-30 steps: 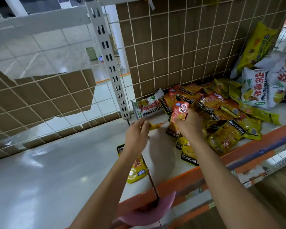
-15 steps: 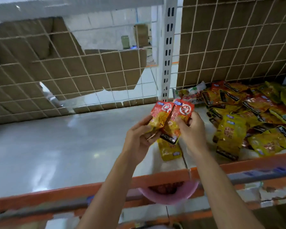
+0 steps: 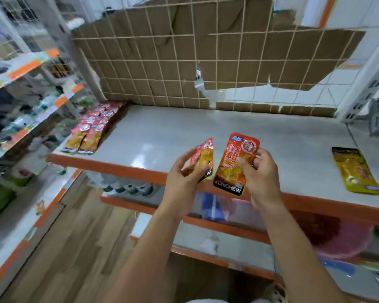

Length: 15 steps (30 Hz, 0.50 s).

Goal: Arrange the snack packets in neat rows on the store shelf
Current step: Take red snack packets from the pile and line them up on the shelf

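Observation:
My right hand (image 3: 258, 178) pinches a red-orange KONCHEW snack packet (image 3: 234, 162), held upright over the shelf's front edge. My left hand (image 3: 182, 180) grips a second red-orange packet (image 3: 202, 158), partly folded behind my fingers. Both hover above the grey store shelf (image 3: 206, 136) with its orange front lip. Two neat rows of red-orange packets (image 3: 92, 130) lie along the shelf's far left side. A single yellow packet (image 3: 354, 169) lies flat at the right.
A wire grid backed with torn cardboard (image 3: 184, 68) closes the shelf's rear. A white slotted upright (image 3: 368, 84) stands at the right. Lower shelves hold a pink bowl (image 3: 341, 239) and other goods. Another stocked rack (image 3: 20, 110) stands at the left over a wooden floor.
My view has swung left, away from the loose pile of packets. Both hands have carried their packets leftward and drawn them apart; the arranged rows at the shelf's left have come into sight.

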Available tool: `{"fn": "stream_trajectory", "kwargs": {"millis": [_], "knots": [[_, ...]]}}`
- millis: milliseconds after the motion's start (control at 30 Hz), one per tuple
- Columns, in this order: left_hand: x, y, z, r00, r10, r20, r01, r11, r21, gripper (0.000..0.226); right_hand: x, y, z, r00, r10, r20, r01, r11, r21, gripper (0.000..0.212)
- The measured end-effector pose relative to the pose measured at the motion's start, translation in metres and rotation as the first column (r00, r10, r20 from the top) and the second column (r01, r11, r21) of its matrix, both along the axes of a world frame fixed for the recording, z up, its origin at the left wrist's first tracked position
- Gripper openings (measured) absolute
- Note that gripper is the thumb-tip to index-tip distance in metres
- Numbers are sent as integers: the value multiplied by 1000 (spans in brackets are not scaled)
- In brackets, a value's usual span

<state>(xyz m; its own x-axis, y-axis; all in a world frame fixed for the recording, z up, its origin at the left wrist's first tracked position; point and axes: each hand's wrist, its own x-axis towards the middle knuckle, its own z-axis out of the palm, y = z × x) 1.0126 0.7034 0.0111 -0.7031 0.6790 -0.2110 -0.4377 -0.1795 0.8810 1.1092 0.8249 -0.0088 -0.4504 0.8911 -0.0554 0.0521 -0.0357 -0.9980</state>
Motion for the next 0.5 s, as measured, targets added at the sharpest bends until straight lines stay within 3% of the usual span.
{"fn": "stream_trajectory", "kwargs": {"millis": [233, 400, 500], "knots": [[-53, -79, -16, 986, 120, -113, -123, 992, -19, 76, -66, -73, -2, 986, 167, 0, -166, 986, -23, 24], [-93, -98, -19, 971, 201, -129, -202, 979, 3, 83, -118, -84, 2, 965, 261, 14, -261, 965, 13, 25], [-125, -101, -18, 955, 261, -144, -266, 964, -14, 74, -155, -83, 1, 955, 296, -5, -296, 955, -5, 24]]}}
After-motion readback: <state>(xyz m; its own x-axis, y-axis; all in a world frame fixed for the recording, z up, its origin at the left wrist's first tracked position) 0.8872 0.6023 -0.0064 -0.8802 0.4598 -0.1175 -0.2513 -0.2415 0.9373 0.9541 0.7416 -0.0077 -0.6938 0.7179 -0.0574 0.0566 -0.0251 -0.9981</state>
